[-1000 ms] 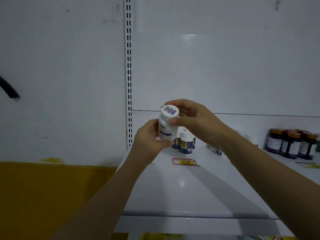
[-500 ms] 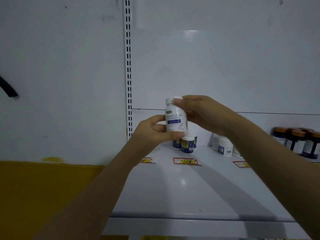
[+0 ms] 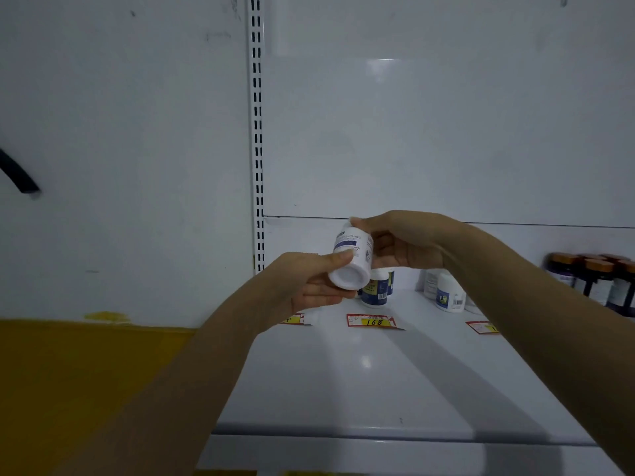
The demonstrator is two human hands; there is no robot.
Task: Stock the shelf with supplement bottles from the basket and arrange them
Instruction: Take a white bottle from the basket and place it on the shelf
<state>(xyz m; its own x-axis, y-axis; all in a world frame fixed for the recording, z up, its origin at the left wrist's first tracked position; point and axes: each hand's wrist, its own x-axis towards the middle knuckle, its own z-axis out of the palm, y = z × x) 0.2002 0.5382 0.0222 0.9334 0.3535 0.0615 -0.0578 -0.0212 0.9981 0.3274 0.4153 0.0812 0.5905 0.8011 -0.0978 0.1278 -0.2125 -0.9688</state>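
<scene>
Holding 1 smooth white plastic bottle point(image 3: 352, 257), base twd me, btwn my left hand point(image 3: 311, 286) & right hand point(image 3: 405, 243), above the glossy shelf point(image 3: 343, 379).

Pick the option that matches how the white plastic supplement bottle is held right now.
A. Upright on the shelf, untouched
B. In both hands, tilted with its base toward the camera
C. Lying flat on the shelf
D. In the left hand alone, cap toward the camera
B: the white plastic supplement bottle sits between the left hand and the right hand, its round base facing the camera.
</scene>
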